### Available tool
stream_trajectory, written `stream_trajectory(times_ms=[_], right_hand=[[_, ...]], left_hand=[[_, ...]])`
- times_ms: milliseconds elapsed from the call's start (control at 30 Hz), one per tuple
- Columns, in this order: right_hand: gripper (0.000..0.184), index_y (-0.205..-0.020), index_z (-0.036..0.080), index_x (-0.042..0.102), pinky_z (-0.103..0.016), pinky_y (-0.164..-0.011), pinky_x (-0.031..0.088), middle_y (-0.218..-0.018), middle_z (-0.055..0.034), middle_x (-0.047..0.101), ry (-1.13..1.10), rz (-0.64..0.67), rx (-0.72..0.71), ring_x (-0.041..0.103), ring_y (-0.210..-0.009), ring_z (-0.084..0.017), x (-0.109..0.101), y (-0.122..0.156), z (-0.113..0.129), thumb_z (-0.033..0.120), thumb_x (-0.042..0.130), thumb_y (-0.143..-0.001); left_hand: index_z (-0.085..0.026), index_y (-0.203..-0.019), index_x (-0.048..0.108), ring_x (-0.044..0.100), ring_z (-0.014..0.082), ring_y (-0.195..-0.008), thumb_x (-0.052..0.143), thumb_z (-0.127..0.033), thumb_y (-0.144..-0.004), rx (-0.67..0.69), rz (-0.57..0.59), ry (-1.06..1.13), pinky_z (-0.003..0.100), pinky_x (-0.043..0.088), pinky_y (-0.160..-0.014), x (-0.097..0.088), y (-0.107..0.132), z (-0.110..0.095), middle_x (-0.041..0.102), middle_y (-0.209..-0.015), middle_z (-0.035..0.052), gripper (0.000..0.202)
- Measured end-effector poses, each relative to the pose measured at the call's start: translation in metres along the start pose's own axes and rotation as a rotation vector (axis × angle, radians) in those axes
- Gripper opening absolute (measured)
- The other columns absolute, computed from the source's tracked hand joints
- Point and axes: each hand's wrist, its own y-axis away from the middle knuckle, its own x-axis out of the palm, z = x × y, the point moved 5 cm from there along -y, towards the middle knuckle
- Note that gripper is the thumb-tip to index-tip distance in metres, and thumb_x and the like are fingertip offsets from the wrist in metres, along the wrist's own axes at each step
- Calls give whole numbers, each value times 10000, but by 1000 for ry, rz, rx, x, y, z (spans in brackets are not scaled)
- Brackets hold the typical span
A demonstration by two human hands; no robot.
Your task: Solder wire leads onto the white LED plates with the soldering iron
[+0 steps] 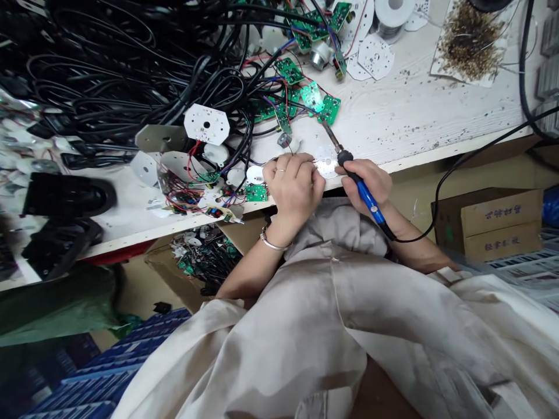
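Note:
My right hand [371, 181] is closed around the blue handle of a soldering iron [365, 198]. The iron slants up and left over the bench, its tip close to several green circuit boards [331, 109]. Beside it, my left hand [293, 181] rests at the bench's front edge with its fingers curled. What those fingers pinch, if anything, is hidden under them. A white round LED board [325, 161] lies between my two hands. A small green board [256, 192] and a white round part [255, 174] sit just left of my left hand.
Black cables [144, 75] are heaped across the bench's left side, with white LED plates [207, 124] among them. A solder spool [394, 17] and a card with brown debris [471, 43] stand at the back right. Cardboard boxes [502, 224] are below the bench.

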Motion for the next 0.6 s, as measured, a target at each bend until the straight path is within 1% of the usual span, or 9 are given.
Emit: stream_trajectory(times_ms=[67, 100, 133, 167, 200, 267, 300, 433, 600], right_hand=[[245, -1141, 261, 643, -330, -783, 632, -881, -5, 787, -165, -58, 150, 761, -821, -162, -7, 1, -2, 428, 547, -989], [231, -1133, 269, 647, -318, -750, 636, -819, 19, 772, -261, -117, 238, 760, -754, -150, -12, 3, -4, 424, 552, -990], [211, -1107, 275, 657, -291, -673, 628, -745, 45, 745, -357, -183, 325, 742, -661, -132, -15, 5, -6, 419, 552, -994], [195, -1063, 278, 670, -255, -569, 595, -673, 69, 706, -440, -245, 397, 706, -562, -113, -18, 7, -9, 418, 552, -996], [194, -1007, 276, 681, -220, -462, 530, -607, 86, 662, -503, -301, 444, 654, -472, -96, -20, 9, -11, 423, 556, -995], [220, -903, 264, 690, -187, -340, 389, -523, 98, 594, -562, -344, 493, 558, -366, -74, -22, 11, -15, 445, 587, -975], [235, -871, 258, 690, -185, -328, 360, -503, 97, 578, -562, -328, 507, 532, -348, -68, -22, 11, -16, 457, 605, -963], [277, -832, 249, 692, -195, -368, 390, -467, 96, 551, -525, -216, 519, 481, -329, -56, -21, 7, -18, 492, 624, -946], [315, -834, 244, 692, -199, -379, 381, -479, 91, 552, -485, -158, 538, 457, -333, -52, -21, 3, -15, 521, 600, -953]], left_hand=[[-238, -815, 591, 621, 259, -1020, 558, -237, -903, -11, 16, 11, 483, 320, -948, 1, 0, 0, 757, -1050, 54, 94], [-239, -815, 593, 615, 262, -1020, 562, -243, -900, -19, 21, 11, 486, 317, -952, 1, 0, 1, 753, -1049, 55, 90], [-240, -814, 595, 609, 264, -1020, 565, -248, -896, -28, 24, 10, 488, 313, -956, 1, 0, 1, 747, -1043, 55, 88], [-240, -814, 597, 604, 266, -1019, 568, -252, -892, -37, 26, 8, 489, 311, -960, 1, 0, 2, 741, -1037, 55, 84], [-240, -813, 599, 600, 267, -1017, 570, -254, -888, -46, 26, 8, 490, 308, -965, 2, 0, 2, 735, -1033, 54, 82], [-237, -807, 598, 595, 269, -1016, 567, -251, -881, -57, 23, 11, 492, 304, -973, 2, 0, 2, 730, -1028, 55, 82], [-236, -803, 597, 594, 270, -1014, 562, -246, -878, -62, 22, 11, 493, 301, -977, 2, 0, 2, 731, -1027, 56, 84], [-233, -788, 583, 598, 267, -1012, 555, -230, -870, -84, 38, 15, 496, 294, -988, 3, -1, 3, 738, -1033, 52, 87], [-237, -792, 578, 608, 256, -1008, 562, -235, -872, -73, 28, -6, 485, 306, -978, 1, -1, 2, 749, -1027, 40, 82]])
